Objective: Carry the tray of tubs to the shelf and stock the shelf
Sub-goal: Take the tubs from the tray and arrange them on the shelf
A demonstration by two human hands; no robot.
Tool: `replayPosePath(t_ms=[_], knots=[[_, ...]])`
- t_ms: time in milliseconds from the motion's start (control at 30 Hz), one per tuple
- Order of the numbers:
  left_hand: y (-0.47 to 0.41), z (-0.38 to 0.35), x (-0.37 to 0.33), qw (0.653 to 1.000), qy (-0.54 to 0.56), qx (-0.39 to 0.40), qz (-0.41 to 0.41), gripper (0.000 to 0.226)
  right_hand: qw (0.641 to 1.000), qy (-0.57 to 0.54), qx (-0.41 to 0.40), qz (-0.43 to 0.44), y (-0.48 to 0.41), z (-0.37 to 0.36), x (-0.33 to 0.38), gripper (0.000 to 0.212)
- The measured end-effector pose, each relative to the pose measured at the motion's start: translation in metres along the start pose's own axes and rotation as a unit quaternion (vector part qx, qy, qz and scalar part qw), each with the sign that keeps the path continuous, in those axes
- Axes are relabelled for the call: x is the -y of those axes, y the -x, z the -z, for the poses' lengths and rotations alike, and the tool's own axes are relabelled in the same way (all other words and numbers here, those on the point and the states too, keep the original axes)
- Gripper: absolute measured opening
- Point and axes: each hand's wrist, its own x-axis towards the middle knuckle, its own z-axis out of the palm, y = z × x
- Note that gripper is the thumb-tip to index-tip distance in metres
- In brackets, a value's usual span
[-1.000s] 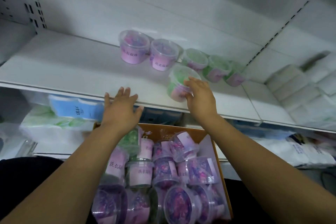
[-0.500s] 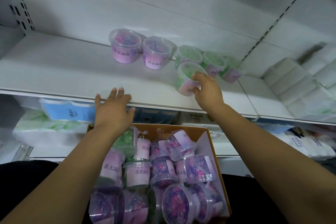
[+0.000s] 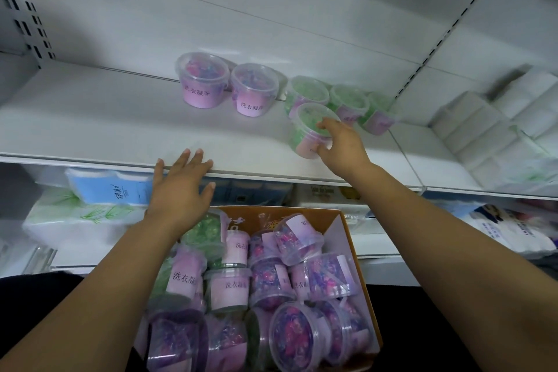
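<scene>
Gripping the green tub (image 3: 305, 130) with my right hand (image 3: 344, 145), just before the green row (image 3: 347, 98) on the shelf (image 3: 120, 130), I rest my left hand (image 3: 181, 190) flat on its edge, nearer the tray (image 3: 335, 228).

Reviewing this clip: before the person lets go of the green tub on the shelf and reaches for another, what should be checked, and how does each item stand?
1. Right hand grips the front green tub: ok, fingers over its lid, thumb low on its side.
2. Tub's base flat on the shelf: cannot tell, the hand hides part of it.
3. Bare shelf to its left, in front of the shelved purple tubs: ok.
4. Left hand free: ok, flat on the shelf's front edge, holding nothing.
5. Tray has stock left: ok, many unshelved tubs lie in it.
</scene>
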Motion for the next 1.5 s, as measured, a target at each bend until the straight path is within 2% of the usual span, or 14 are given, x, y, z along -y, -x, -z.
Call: replayPosePath(t_ms=[133,233,333,433,567,700,767,900,1067,1167,1300,1500], knots=[[0.010,0.001,0.008,0.989,0.107,-0.097,0.003,0.038,0.998,0.005,-0.046,0.030,0.026,-0.008,0.011,0.058],[0.019,0.007,0.011,0.978,0.133,-0.157,0.029,0.029,0.995,-0.048,-0.061,0.059,0.054,-0.021,0.032,0.052],[0.028,0.012,0.020,0.969,0.152,-0.181,0.071,0.024,0.990,-0.092,-0.032,0.105,0.083,-0.039,0.057,0.045],[0.038,0.013,0.042,0.971,0.130,-0.134,0.151,0.035,0.983,-0.123,0.022,0.135,0.108,-0.063,0.077,0.046],[0.057,0.016,0.069,0.960,0.051,0.016,0.276,0.052,0.981,-0.122,0.106,0.104,0.125,-0.104,0.089,0.054],[0.077,0.011,0.083,0.943,0.052,0.149,0.294,0.043,0.973,-0.075,0.203,0.084,0.124,-0.131,0.089,0.072],[0.085,0.004,0.087,0.926,0.074,0.202,0.310,0.052,0.967,-0.066,0.231,0.086,0.122,-0.140,0.088,0.076],[0.089,-0.007,0.095,0.935,0.046,0.189,0.297,0.044,0.960,-0.055,0.265,0.072,0.116,-0.152,0.089,0.080],[0.084,-0.011,0.101,0.929,0.059,0.190,0.313,0.040,0.952,-0.032,0.302,0.046,0.113,-0.158,0.096,0.089],[0.080,-0.014,0.103,0.924,0.033,0.217,0.314,0.037,0.954,-0.039,0.294,0.048,0.116,-0.161,0.099,0.092],[0.078,-0.016,0.106,0.924,0.021,0.218,0.313,0.021,0.959,-0.031,0.274,0.067,0.118,-0.159,0.102,0.095],[0.082,-0.019,0.104,0.927,0.026,0.195,0.320,0.041,0.952,-0.054,0.294,0.066,0.131,-0.165,0.089,0.109]])
